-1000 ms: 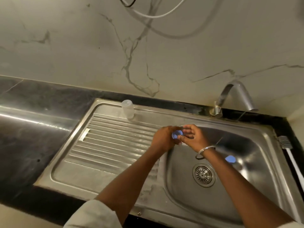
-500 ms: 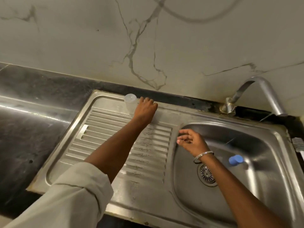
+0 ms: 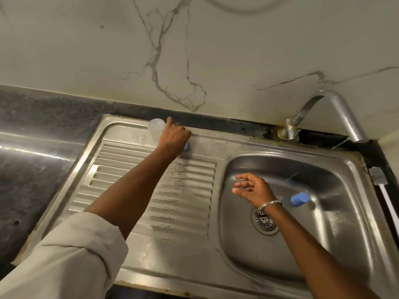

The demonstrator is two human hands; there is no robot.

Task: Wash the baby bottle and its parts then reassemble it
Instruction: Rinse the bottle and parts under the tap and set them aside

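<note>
The drainboard's [image 3: 183, 201] front lies free, its back rim crowded by the bottle [image 3: 155, 128] and blue ring [image 3: 186, 145]; the tap [image 3: 343, 111] overhangs the basin [image 3: 323, 244].

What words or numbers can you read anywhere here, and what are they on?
None: no word, number or sign can be read in this picture.
The bottle shows no marks clear enough to read.
The blue cap in the sink, the blue part beside the bottle, the tap and the wall all look plain.
</note>
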